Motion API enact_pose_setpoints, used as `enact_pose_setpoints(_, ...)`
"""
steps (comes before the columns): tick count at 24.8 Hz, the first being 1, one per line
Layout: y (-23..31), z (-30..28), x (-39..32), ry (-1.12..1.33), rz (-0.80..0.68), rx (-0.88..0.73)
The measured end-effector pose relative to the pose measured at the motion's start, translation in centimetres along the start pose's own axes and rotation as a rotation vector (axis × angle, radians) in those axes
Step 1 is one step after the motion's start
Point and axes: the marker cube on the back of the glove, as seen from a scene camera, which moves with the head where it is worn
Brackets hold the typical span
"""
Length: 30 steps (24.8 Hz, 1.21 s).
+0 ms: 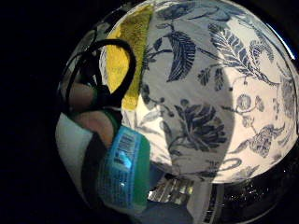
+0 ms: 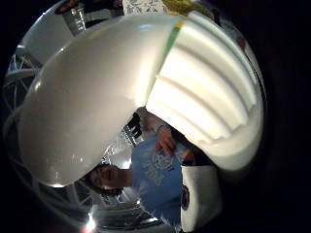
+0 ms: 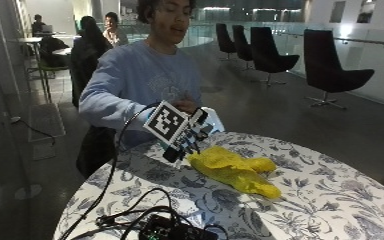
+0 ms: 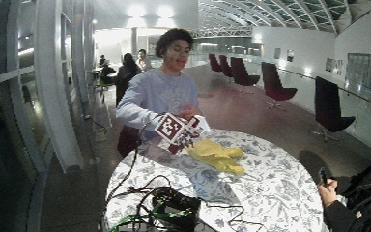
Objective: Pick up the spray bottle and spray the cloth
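In the outside view my gloved right hand [image 3: 187, 137] holds a white spray bottle [image 3: 211, 121] above the table's far edge, fingers curled round it. The yellow cloth [image 3: 234, 170] lies crumpled on the floral tablecloth just right of and below the hand. The bottle's white head [image 2: 92, 102] and ribbed white part [image 2: 209, 92] fill the thumb side palm view. Beside my curled fingers [image 1: 96, 122] in the little finger side view is the bottle's blue and green label [image 1: 122, 169], with the yellow cloth [image 1: 132, 42] lying further off on the tablecloth. The bare left hand [image 3: 186, 105] is raised behind the bottle.
The round table [image 3: 325, 200] wears a blue and white floral cloth. A black device with cables [image 3: 169, 227] sits at its near edge. Dark chairs [image 3: 332, 70] stand behind on the floor. Another person's hand with a phone [image 4: 325, 186] is at the table's right.
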Motion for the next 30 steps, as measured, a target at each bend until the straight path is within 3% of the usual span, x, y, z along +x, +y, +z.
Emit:
enact_pose_setpoints(19, 0.2, 0.8, 0.8, 0.005, -0.003, 0.02)
enact_pose_setpoints(23, -0.3, 1.0, -1.5, -0.068, -0.134, 0.114)
enact_pose_setpoints(30, -3.2, 2.8, -9.9, -0.252, -0.549, 0.293)
